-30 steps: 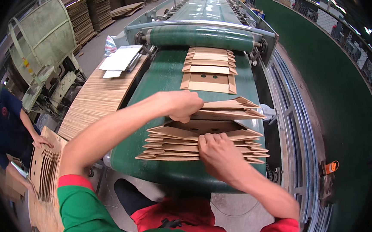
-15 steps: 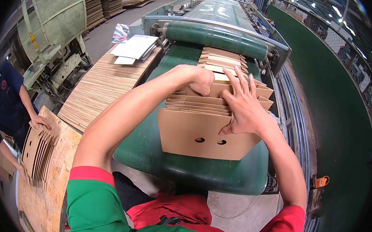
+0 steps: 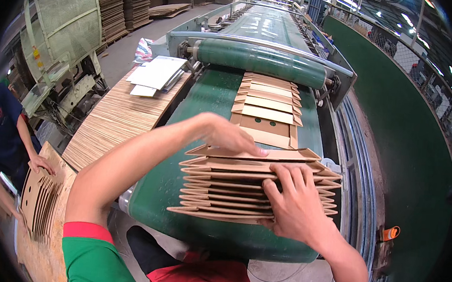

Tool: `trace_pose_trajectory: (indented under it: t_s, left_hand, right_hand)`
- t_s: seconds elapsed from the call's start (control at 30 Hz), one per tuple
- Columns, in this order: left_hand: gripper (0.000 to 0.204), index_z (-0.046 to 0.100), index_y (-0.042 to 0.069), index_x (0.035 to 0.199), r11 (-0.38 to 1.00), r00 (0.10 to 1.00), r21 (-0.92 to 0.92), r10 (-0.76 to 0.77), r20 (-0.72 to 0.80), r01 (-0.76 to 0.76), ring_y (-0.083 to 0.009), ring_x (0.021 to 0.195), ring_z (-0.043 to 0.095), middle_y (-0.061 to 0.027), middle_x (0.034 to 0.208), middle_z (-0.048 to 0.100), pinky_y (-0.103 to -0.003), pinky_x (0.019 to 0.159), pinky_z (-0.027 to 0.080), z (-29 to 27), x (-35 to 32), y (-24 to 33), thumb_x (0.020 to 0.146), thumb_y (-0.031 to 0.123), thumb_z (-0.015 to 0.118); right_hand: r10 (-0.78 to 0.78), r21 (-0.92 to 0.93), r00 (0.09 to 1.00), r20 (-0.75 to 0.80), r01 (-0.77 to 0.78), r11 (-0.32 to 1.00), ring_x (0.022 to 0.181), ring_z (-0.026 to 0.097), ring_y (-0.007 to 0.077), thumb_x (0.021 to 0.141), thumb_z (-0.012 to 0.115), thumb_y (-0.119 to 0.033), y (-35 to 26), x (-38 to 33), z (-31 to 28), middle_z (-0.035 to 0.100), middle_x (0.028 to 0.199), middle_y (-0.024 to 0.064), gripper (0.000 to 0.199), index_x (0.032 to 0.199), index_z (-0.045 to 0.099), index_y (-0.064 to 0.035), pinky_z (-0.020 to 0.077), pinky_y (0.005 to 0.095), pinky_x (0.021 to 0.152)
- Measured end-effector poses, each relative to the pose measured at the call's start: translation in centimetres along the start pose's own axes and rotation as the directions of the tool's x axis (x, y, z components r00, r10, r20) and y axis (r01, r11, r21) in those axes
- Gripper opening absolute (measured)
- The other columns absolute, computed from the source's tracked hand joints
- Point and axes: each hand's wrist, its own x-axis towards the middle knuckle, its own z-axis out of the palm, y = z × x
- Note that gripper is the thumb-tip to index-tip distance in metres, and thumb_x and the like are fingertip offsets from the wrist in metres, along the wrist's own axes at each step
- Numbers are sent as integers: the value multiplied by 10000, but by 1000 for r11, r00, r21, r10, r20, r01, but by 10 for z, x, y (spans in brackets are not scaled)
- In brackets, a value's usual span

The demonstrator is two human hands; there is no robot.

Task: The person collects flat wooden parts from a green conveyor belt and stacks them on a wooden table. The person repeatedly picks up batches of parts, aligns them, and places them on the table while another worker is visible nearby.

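A bundle of folded brown cardboard box blanks (image 3: 222,190) stands on edge at the near end of the green conveyor belt (image 3: 154,188). At the bundle's far side, my left hand (image 3: 231,137) is closed over the rearmost blank. My right hand (image 3: 297,203) grips the bundle's right part, its fingers bent over the upper edges and its thumb at the near side. The undersides of the blanks are hidden. Beyond the bundle, a row of overlapping blanks (image 3: 268,102) lies on the belt, the nearest one showing two round holes.
A green roller (image 3: 260,59) crosses the belt ahead. To the left, white sheets (image 3: 157,73) lie on a long stack of cardboard (image 3: 107,117). A co-worker (image 3: 12,126) handles blanks (image 3: 43,207) on a wooden board (image 3: 59,234). Metal rails (image 3: 363,171) run along the right.
The bundle has tipped so its upper edges face me, and it now stands apart from the row on the belt. My left hand has moved down toward me; my right hand also lies lower.
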Motion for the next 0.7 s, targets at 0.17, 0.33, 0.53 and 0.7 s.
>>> trace_pose_trajectory:
  t_s: [0.17, 0.33, 0.53, 0.7]
  left_hand:
    - [821, 624, -16, 1406, 995, 993, -1, 98, -68, -99, -267, 1233, 606, -197, 1311, 684, -387, 1081, 455, 20, -5, -3, 1021, 706, 558]
    - [882, 680, -27, 1364, 992, 993, 40, 119, -14, -118, -357, 1253, 632, -256, 1360, 682, -421, 1100, 453, 6, -30, 3, 1014, 759, 490]
    - [797, 644, 15, 1444, 983, 976, -99, 169, 140, -156, -310, 1343, 578, -202, 1482, 632, -386, 1159, 401, 8, -31, 15, 1040, 687, 506]
    - [691, 619, 81, 1503, 971, 941, -164, 214, 262, -175, -213, 1313, 584, -157, 1477, 645, -349, 1147, 408, 26, -25, 8, 1046, 595, 547]
  right_hand:
    - [-53, 51, 999, -6, 54, 997, 1204, 581, 392, 714, 821, -295, -8, -11, 1, 583, 1327, 248, 593, 1194, 610, -18, 452, 544, 1036]
    - [-119, 34, 993, 15, 118, 992, 1173, 588, 392, 752, 766, -262, -9, -9, -10, 592, 1297, 242, 528, 1197, 602, -30, 477, 536, 1002]
    - [31, 312, 997, 74, -52, 948, 1152, 545, 360, 704, 913, -474, 4, 9, -23, 534, 1233, 186, 1111, 1562, 405, 17, 411, 500, 978]
    - [112, 94, 987, 117, -123, 988, 1311, 448, 424, 591, 968, -499, -15, 14, -25, 495, 1231, 189, 1084, 1432, 491, -8, 267, 652, 1177]
